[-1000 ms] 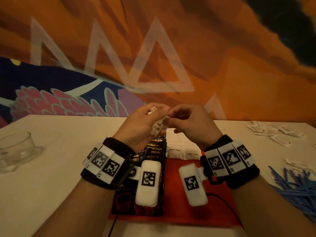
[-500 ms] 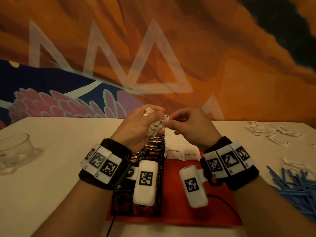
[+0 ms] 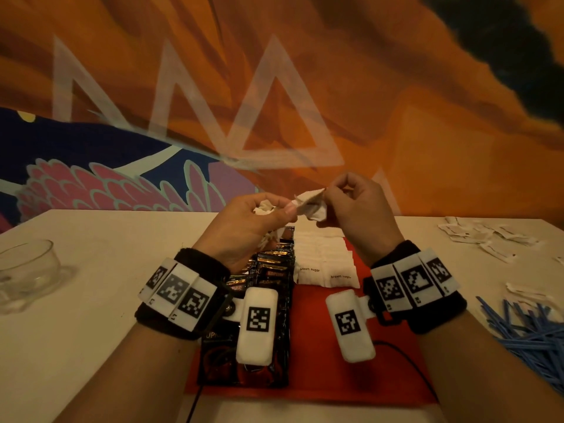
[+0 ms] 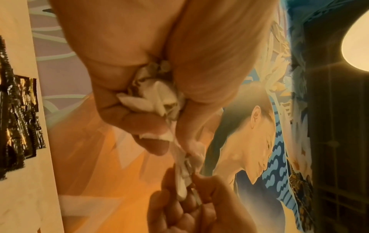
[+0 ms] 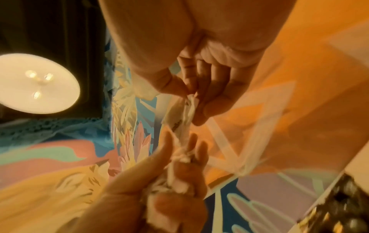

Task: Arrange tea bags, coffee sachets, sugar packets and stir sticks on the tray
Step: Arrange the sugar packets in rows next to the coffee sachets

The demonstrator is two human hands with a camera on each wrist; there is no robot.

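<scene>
Both hands are raised above the far end of the red tray [image 3: 320, 377]. My left hand [image 3: 274, 210] grips a crumpled bunch of small white packets [image 4: 155, 96]. My right hand [image 3: 328, 195] pinches one white packet [image 3: 309, 203] between thumb and forefinger, and its other end still touches the bunch; in the right wrist view the pinched packet [image 5: 179, 116] stretches down to the left hand [image 5: 169, 181]. On the tray lie a column of black coffee sachets [image 3: 271, 264] at the left and rows of white brown-sugar packets [image 3: 323, 264] beside them.
Blue stir sticks [image 3: 531, 334] are heaped on the white table at the right edge. Loose white packets [image 3: 488, 236] are scattered at the back right. A glass bowl [image 3: 27, 270] stands at the far left. A painted wall rises behind the table.
The right hand has moved up and to the right, drawing one white packet out of the bunch in the left hand. Both hands have risen a little.
</scene>
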